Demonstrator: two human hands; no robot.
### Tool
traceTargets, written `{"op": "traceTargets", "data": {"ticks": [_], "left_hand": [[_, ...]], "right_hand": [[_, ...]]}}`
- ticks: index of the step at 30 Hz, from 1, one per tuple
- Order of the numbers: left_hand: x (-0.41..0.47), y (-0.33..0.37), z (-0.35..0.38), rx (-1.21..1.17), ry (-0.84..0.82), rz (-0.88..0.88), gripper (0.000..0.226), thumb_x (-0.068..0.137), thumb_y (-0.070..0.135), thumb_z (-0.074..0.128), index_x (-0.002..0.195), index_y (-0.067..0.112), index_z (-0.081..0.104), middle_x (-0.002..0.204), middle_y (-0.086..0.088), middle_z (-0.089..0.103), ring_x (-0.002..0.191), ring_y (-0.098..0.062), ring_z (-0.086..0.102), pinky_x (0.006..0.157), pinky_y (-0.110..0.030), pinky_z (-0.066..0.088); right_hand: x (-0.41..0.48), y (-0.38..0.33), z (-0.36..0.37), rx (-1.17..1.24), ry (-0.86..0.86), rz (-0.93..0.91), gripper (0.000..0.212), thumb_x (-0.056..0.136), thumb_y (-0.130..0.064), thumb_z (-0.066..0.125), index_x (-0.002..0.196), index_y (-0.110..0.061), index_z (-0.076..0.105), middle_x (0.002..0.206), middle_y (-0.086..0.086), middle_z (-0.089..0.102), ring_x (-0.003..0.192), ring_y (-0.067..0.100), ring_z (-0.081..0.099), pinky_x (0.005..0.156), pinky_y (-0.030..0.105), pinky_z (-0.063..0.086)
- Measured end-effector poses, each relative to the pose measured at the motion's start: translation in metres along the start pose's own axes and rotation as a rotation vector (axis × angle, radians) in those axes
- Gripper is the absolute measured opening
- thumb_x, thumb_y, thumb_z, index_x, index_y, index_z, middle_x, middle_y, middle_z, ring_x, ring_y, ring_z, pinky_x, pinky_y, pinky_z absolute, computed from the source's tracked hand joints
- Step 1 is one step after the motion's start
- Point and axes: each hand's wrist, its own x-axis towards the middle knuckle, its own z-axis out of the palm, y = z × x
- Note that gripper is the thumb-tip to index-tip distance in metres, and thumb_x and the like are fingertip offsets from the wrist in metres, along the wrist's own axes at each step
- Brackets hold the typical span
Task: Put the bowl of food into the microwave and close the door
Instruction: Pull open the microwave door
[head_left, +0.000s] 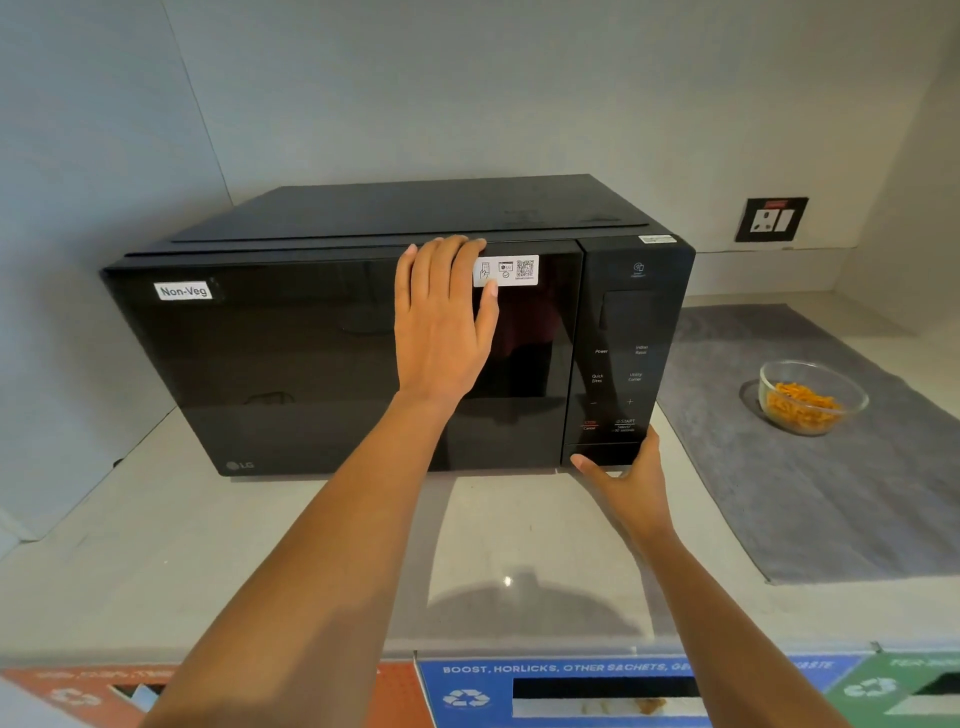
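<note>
the glass bowl of food (812, 397) sits on the grey mat (831, 499) at the worktop's right side, well apart from the microwave (322, 353). probably rigid, smooth and breakable; best cupped by both sides. left hand (441, 322) lies flat, fingers spread, on the shut door; right hand (626, 475) presses the bottom panel button, holding nothing.

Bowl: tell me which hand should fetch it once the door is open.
Right, probably. The bowl sits on the grey mat, right of the microwave. The right hand is at the panel's lower edge, on that side; the left hand lies flat on the door.
</note>
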Motion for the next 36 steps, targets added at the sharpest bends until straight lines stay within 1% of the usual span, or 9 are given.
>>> {"op": "traceTargets", "data": {"ticks": [5, 11, 15, 21, 24, 27, 31, 34, 36], "left_hand": [[-0.002, 0.0, 0.01, 0.005, 0.056, -0.015, 0.039, 0.094, 0.033, 0.045, 0.123, 0.011, 0.058, 0.124, -0.007, 0.064, 0.12, -0.024, 0.057, 0.114, -0.04, 0.031], [-0.001, 0.0, 0.016, 0.015, 0.088, -0.012, 0.038, 0.093, 0.032, 0.046, 0.122, 0.011, 0.059, 0.123, -0.008, 0.064, 0.119, -0.025, 0.058, 0.114, -0.04, 0.03], [-0.001, 0.0, 0.018, 0.02, 0.092, -0.015, 0.038, 0.093, 0.033, 0.046, 0.122, 0.011, 0.059, 0.123, -0.008, 0.064, 0.119, -0.025, 0.058, 0.114, -0.039, 0.028], [-0.001, 0.0, 0.018, 0.022, 0.095, -0.014, 0.039, 0.093, 0.033, 0.045, 0.122, 0.011, 0.058, 0.123, -0.008, 0.064, 0.119, -0.025, 0.057, 0.114, -0.04, 0.029], [-0.005, 0.002, 0.016, 0.002, 0.146, -0.017, 0.038, 0.093, 0.034, 0.045, 0.119, 0.01, 0.059, 0.12, -0.009, 0.065, 0.117, -0.024, 0.056, 0.114, -0.037, 0.026], [-0.007, 0.001, 0.009, -0.01, 0.136, -0.008, 0.038, 0.094, 0.035, 0.044, 0.119, 0.01, 0.06, 0.12, -0.009, 0.065, 0.117, -0.024, 0.056, 0.114, -0.037, 0.026], [-0.006, 0.002, -0.003, -0.018, 0.061, -0.021, 0.039, 0.094, 0.036, 0.045, 0.121, 0.012, 0.06, 0.122, -0.006, 0.065, 0.118, -0.023, 0.058, 0.114, -0.038, 0.031], [-0.005, 0.002, -0.012, -0.035, 0.019, -0.019, 0.04, 0.094, 0.037, 0.045, 0.122, 0.012, 0.06, 0.122, -0.005, 0.065, 0.117, -0.022, 0.058, 0.113, -0.037, 0.033], [-0.003, 0.004, -0.02, -0.041, -0.013, -0.033, 0.04, 0.094, 0.038, 0.044, 0.122, 0.013, 0.06, 0.121, -0.005, 0.065, 0.116, -0.022, 0.058, 0.112, -0.037, 0.034]], "right_hand": [[0.0, 0.002, 0.001, -0.006, 0.006, -0.017, 0.077, 0.068, -0.045, 0.076, 0.13, -0.037, 0.031, 0.13, -0.006, 0.049, 0.116, 0.015, 0.047, 0.096, 0.037, 0.043], [0.003, 0.005, 0.001, -0.038, 0.019, -0.015, 0.08, 0.066, -0.05, 0.075, 0.13, -0.037, 0.03, 0.133, -0.006, 0.049, 0.119, 0.017, 0.048, 0.099, 0.04, 0.043], [0.004, 0.007, 0.002, -0.038, 0.036, -0.011, 0.076, 0.064, -0.048, 0.078, 0.125, -0.039, 0.032, 0.126, -0.008, 0.052, 0.107, 0.009, 0.048, 0.096, 0.037, 0.045], [0.008, 0.007, 0.008, -0.051, 0.095, -0.014, 0.066, 0.066, -0.043, 0.08, 0.113, -0.041, 0.034, 0.11, -0.014, 0.05, 0.099, 0.01, 0.051, 0.09, 0.033, 0.047], [0.008, 0.006, 0.012, -0.026, 0.126, -0.026, 0.063, 0.066, -0.039, 0.081, 0.108, -0.043, 0.033, 0.108, -0.013, 0.053, 0.098, 0.013, 0.055, 0.087, 0.031, 0.049], [0.007, 0.005, 0.013, 0.0, 0.119, -0.022, 0.064, 0.068, -0.038, 0.079, 0.113, -0.04, 0.034, 0.113, -0.013, 0.052, 0.105, 0.015, 0.055, 0.092, 0.035, 0.049], [0.003, 0.004, 0.011, 0.009, 0.07, -0.013, 0.073, 0.07, -0.041, 0.077, 0.126, -0.036, 0.03, 0.131, -0.004, 0.05, 0.122, 0.023, 0.05, 0.101, 0.043, 0.044], [-0.007, 0.003, 0.007, -0.033, 0.03, -0.031, 0.081, 0.071, -0.045, 0.074, 0.135, -0.036, 0.024, 0.142, -0.003, 0.042, 0.13, 0.025, 0.043, 0.105, 0.046, 0.041], [-0.016, 0.006, 0.004, -0.107, 0.019, -0.009, 0.09, 0.073, -0.049, 0.071, 0.142, -0.034, 0.015, 0.151, -0.003, 0.03, 0.137, 0.026, 0.034, 0.108, 0.047, 0.036]]}}
